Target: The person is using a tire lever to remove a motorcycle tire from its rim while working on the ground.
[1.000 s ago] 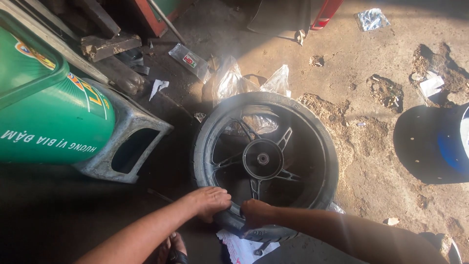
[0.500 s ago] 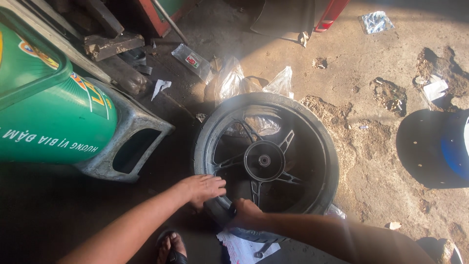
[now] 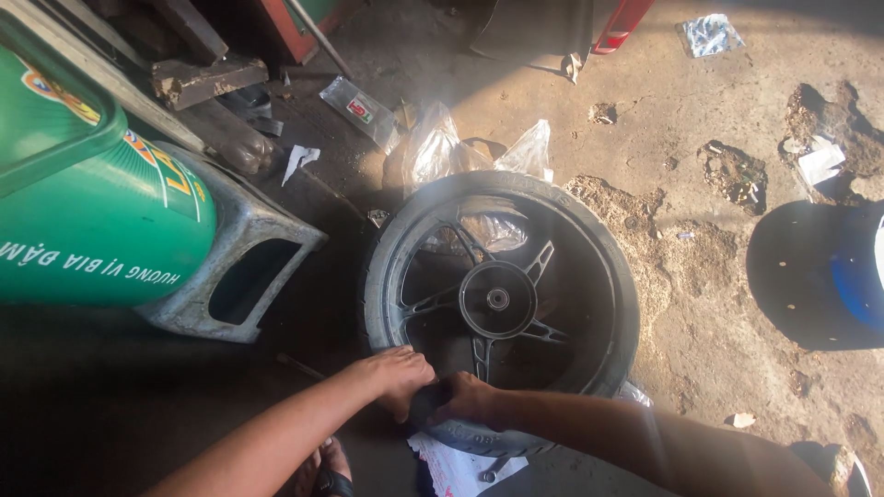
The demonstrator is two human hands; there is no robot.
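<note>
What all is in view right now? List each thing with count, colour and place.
motorcycle wheel with tyre: one, black, flat on the ground, centre
plastic bags: clear, crumpled, behind the wheel
green drum: one, on its side, left
grey concrete block: one, hollow, beside the drum
wood blocks: dark, top left
blue tub: one, right edge
foil wrapper: one, top right
white paper: under the wheel's near edge
left hand: on the near tyre edge
right hand: grip on the near tyre edge
</note>
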